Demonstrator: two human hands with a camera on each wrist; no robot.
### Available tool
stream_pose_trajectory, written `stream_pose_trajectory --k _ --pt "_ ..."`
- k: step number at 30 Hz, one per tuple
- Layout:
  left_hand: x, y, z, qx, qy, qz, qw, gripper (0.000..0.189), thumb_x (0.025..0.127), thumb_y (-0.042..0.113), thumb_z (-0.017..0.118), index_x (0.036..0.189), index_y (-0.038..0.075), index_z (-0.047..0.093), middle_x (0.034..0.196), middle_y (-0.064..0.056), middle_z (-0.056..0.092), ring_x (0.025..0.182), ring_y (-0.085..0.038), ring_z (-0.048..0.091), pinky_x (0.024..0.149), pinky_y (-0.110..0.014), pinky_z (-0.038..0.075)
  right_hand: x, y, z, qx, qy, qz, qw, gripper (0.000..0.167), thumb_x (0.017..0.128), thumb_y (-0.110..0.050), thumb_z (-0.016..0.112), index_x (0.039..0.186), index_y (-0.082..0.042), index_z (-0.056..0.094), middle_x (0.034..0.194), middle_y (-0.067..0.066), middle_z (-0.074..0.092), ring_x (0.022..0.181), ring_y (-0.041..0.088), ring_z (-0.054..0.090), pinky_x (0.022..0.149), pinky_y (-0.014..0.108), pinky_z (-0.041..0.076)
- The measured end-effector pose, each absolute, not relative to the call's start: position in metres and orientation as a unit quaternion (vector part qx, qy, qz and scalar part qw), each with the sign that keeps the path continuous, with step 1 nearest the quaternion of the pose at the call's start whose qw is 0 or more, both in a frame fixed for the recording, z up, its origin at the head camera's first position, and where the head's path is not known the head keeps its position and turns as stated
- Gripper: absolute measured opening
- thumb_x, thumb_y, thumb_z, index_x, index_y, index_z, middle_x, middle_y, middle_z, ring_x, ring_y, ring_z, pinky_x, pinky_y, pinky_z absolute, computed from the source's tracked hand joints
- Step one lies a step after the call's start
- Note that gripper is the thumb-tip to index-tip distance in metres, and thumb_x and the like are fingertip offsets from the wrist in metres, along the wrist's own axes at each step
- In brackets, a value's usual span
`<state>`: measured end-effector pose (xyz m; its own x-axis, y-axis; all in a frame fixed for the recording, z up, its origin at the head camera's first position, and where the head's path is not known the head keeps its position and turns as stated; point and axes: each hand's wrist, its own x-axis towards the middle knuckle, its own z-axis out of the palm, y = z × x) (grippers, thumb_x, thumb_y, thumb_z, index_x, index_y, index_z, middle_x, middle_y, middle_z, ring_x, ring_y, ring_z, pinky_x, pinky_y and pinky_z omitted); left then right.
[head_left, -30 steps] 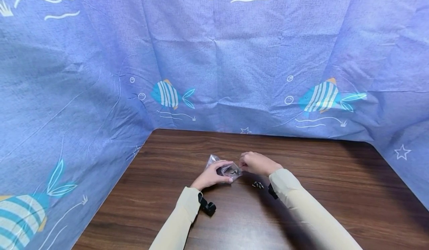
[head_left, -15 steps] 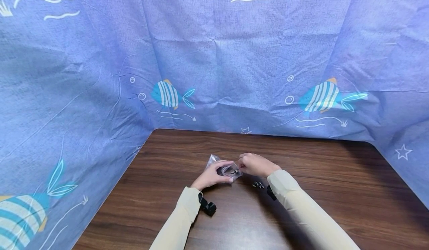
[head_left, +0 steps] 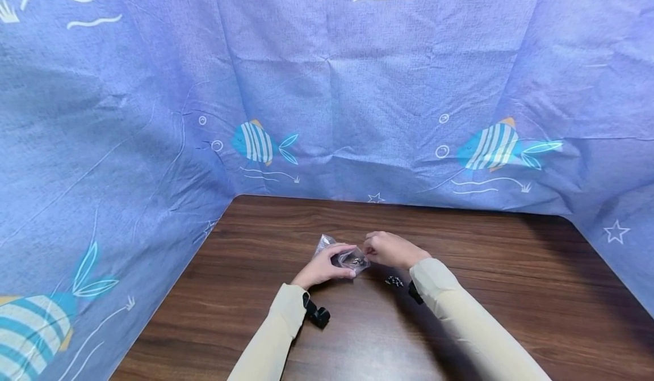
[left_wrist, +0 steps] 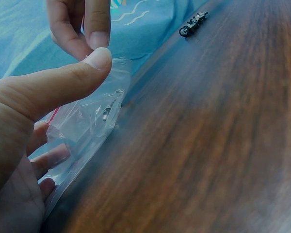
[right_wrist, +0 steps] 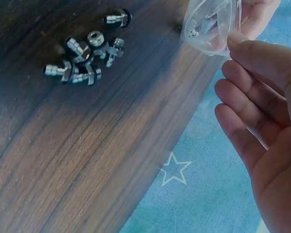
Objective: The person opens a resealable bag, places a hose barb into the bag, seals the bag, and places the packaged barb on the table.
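Note:
A clear plastic zip bag (left_wrist: 80, 121) with a red line near its mouth lies between my hands. My left hand (head_left: 324, 267) holds it from the left, thumb on one side and fingers curled behind. On the bag's right edge, the thumb and fingertips of my right hand (right_wrist: 266, 92) pinch the plastic. Its mouth gapes, and small metal pieces (right_wrist: 194, 33) show inside. Beside the right wrist, several small silver barbed fittings (right_wrist: 80, 53) with dark rings lie in a loose pile on the table.
The dark wood-grain table (head_left: 286, 222) has a blue fish-print cloth (head_left: 388, 114) hanging along its back and left side. A black wrist camera (head_left: 319, 317) sits under the left wrist, close above the tabletop.
My right hand shifts very slightly at the bag's edge. The left hand, the bag and the pile of fittings stay in place.

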<state>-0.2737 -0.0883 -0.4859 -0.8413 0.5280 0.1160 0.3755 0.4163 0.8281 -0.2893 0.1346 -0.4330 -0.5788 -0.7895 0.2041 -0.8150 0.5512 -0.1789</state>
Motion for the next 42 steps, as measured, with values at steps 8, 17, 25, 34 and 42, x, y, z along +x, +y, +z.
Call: stream_pose_trajectory --k 8,17,25,34,42 --pt "-0.287 -0.090 -0.508 0.269 0.840 0.466 0.068 0.063 0.077 0.029 0.081 0.134 0.021 0.057 0.138 -0.003 0.055 0.128 -0.019 0.049 0.108 -0.039 0.038 -0.287 0.144 -0.428 0.435 -0.890 0.139 0.006 0.004 0.081 -0.010 0.074 0.084 -0.010 0.073 0.079 -0.005 0.064 0.072 0.006 0.060 0.070 0.021 0.053" --pt "-0.287 -0.089 -0.508 0.272 0.842 0.461 0.065 0.063 0.077 0.027 0.082 0.135 0.019 0.057 0.138 -0.003 0.056 0.128 -0.017 0.048 0.108 -0.035 0.037 -0.287 0.163 -0.435 0.409 -0.899 0.148 -0.052 0.004 0.080 -0.012 0.075 0.079 -0.009 0.072 0.076 -0.003 0.066 0.069 0.003 0.059 0.065 0.021 0.052" --pt "-0.287 -0.089 -0.506 0.269 0.842 0.462 0.069 0.063 0.077 0.026 0.082 0.135 0.019 0.057 0.138 -0.003 0.055 0.128 -0.017 0.048 0.109 -0.035 0.037 -0.281 0.178 -0.436 0.385 -0.905 0.157 -0.089 0.004 0.080 -0.012 0.075 0.077 -0.010 0.072 0.072 -0.007 0.068 0.065 -0.001 0.055 0.062 0.019 0.049" --pt "-0.288 -0.089 -0.508 0.276 0.836 0.470 0.067 0.062 0.078 0.028 0.081 0.135 0.020 0.057 0.137 -0.004 0.056 0.127 -0.019 0.049 0.107 -0.037 0.038 -0.277 0.190 -0.438 0.367 -0.904 0.179 -0.126 0.006 0.080 -0.012 0.075 0.078 -0.006 0.073 0.072 -0.007 0.069 0.064 -0.003 0.054 0.060 0.017 0.048" --pt "-0.287 -0.090 -0.509 0.280 0.835 0.469 0.066 0.062 0.078 0.028 0.080 0.135 0.019 0.057 0.138 -0.004 0.056 0.128 -0.020 0.049 0.108 -0.038 0.038 -0.275 0.192 -0.444 0.359 -0.906 0.181 -0.134 0.005 0.080 -0.006 0.073 0.076 -0.010 0.073 0.071 -0.008 0.068 0.063 -0.003 0.052 0.059 0.017 0.047"
